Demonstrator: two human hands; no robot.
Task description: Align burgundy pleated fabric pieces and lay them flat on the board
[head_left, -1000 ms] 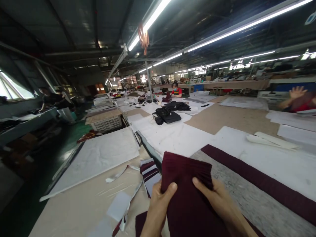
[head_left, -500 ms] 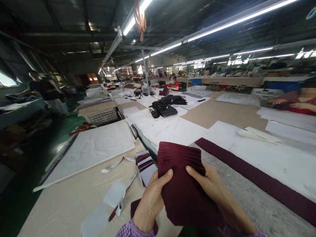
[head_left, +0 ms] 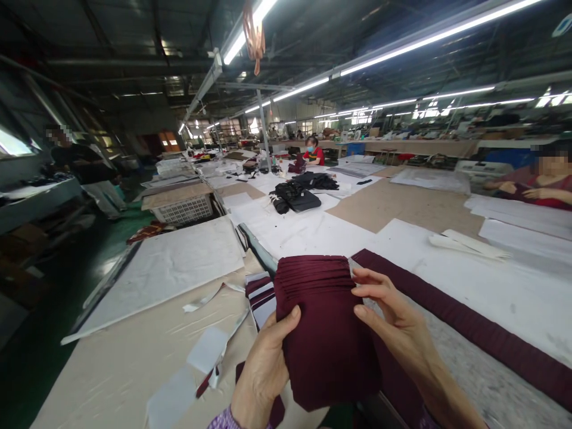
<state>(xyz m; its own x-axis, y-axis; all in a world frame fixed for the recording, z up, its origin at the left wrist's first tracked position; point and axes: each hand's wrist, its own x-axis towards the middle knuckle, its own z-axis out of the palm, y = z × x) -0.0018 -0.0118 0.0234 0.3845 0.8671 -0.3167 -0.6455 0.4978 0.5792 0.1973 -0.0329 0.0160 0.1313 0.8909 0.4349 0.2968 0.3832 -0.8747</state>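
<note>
the stack of dark red cloth (head_left: 328, 339) is between the two hands, raised above the near side of the counter (head_left: 111, 369). the left hand (head_left: 263, 357) grasps its left edge, thumb flat on the top piece and the other fingers hidden underneath. the right hand (head_left: 397, 316) is loosened, fingers spread at the right edge; whether the fingertips touch the cloth i cannot tell. the far end of the stack shows many layers lying in close steps. beyond the right hand a long dark red strip (head_left: 465, 319) lies on the counter, and striped pieces (head_left: 261, 298) lie just beyond the left hand.

half a second ago the right thumb was pressed on top of the stack and both hands gripped it; now that thumb has slid back to the edge. the far end, slanted and fanned then, is now nearly level, and the layers look more even.
</note>
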